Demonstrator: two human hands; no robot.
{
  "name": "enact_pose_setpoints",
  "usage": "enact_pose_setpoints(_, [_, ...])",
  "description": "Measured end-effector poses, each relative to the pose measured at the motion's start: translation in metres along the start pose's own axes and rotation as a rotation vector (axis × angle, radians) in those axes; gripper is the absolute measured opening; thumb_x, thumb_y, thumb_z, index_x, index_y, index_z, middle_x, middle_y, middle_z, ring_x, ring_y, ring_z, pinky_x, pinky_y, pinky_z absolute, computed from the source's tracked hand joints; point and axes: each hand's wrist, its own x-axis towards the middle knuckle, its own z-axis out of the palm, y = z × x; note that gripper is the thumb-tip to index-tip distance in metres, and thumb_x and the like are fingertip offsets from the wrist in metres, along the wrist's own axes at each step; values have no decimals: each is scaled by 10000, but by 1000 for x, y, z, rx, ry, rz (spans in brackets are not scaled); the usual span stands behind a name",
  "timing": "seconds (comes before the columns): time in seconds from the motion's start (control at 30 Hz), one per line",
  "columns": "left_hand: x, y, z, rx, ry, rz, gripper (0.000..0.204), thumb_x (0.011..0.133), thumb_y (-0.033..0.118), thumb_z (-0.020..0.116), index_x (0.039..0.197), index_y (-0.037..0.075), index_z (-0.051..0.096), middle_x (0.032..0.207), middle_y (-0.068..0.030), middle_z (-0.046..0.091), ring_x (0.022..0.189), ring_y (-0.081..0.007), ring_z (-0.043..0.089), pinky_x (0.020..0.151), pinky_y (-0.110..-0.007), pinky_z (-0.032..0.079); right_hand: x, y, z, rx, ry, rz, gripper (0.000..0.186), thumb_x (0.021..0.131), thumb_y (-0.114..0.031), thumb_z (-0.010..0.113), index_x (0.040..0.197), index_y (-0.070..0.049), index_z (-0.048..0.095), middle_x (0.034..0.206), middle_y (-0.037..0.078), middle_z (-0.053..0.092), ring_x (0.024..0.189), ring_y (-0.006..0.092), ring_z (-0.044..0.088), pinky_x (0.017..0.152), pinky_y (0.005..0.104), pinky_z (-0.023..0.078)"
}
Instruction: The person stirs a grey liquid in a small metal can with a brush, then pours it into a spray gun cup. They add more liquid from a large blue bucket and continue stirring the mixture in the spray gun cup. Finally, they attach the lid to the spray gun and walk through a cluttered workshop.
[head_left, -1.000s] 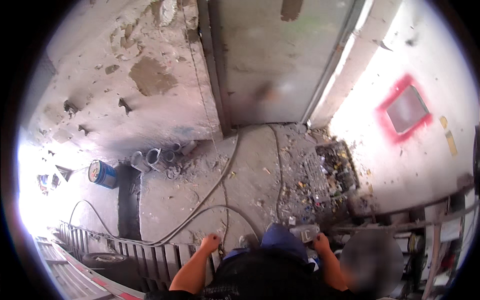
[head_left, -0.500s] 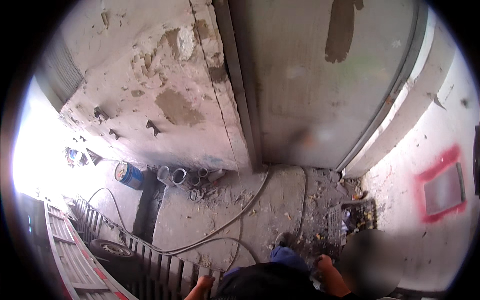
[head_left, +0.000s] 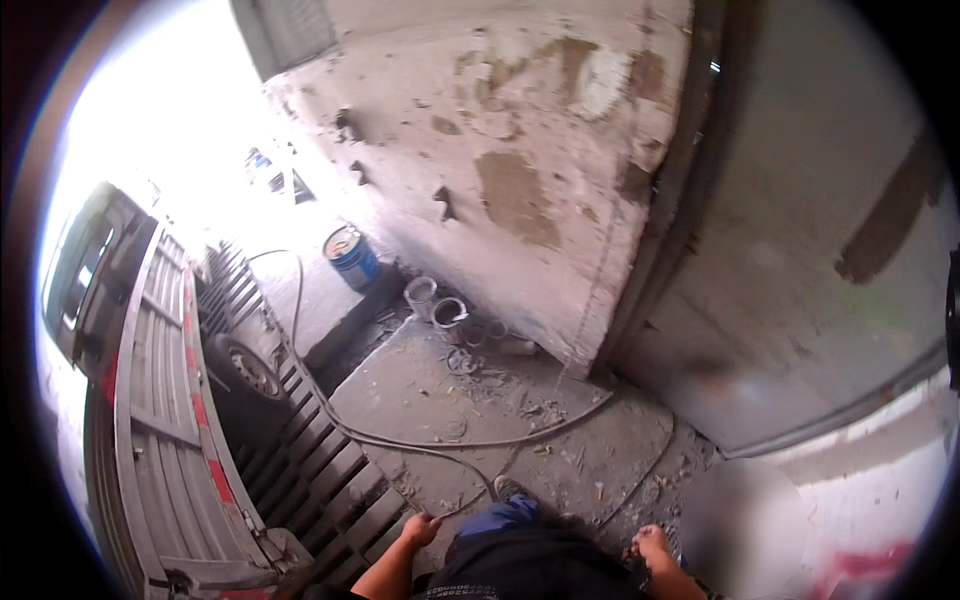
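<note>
My left hand (head_left: 421,529) hangs low beside my dark shirt with its fingers curled. A hose (head_left: 420,445) runs over the concrete floor just beyond it; I cannot make out whether anything sits inside the fingers. On the other side, my right hand (head_left: 652,543) is also low, fingers bent together above debris-strewn floor. Whatever it may hold is too small to name. A blurred round grey patch covers the area right of that hand. Between the hands, a shoe (head_left: 512,488) shows below a blue trouser leg (head_left: 500,516).
A truck bed (head_left: 165,400) with a wheel (head_left: 250,368) stands left, beside a slatted drain grate (head_left: 325,455). Beyond are a blue drum (head_left: 350,258), open buckets (head_left: 449,315) and rubble by a chipped wall (head_left: 540,270). A large metal door (head_left: 790,260) stands at right.
My view has swung left, bringing more of the truck into sight and pushing the door rightward. My left hand has come slightly forward. The crate and most of the red-marked wall are no longer visible.
</note>
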Motion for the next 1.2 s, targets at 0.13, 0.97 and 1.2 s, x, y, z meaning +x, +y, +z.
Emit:
enact_pose_setpoints(0.13, [14,-64,28,-275,-63,-252,306,824,315,603,836,18,680,672,-96,646,603,-212,628,585,-359,500,13,-14,8,-453,6,-377,198,838,-200,649,897,-11,636,727,122,663,612,212,635,588,347,507])
enact_pose_setpoints(0.97, [-54,-10,174,-858,153,-576,261,834,276,600,805,28,675,645,-50,613,508,-152,554,442,-310,428,174,-279,19,-546,-396,-131,138,907,-174,578,934,-39,589,678,126,634,495,202,611,386,314,416])
enact_pose_setpoints(1.2, [-88,106,162,-608,298,-452,315,841,296,615,902,-4,689,721,-73,657,608,-153,602,572,-304,486,214,-278,-13,-832,-309,-209,285,908,-337,553,847,-61,587,642,106,607,484,226,576,393,390,398])
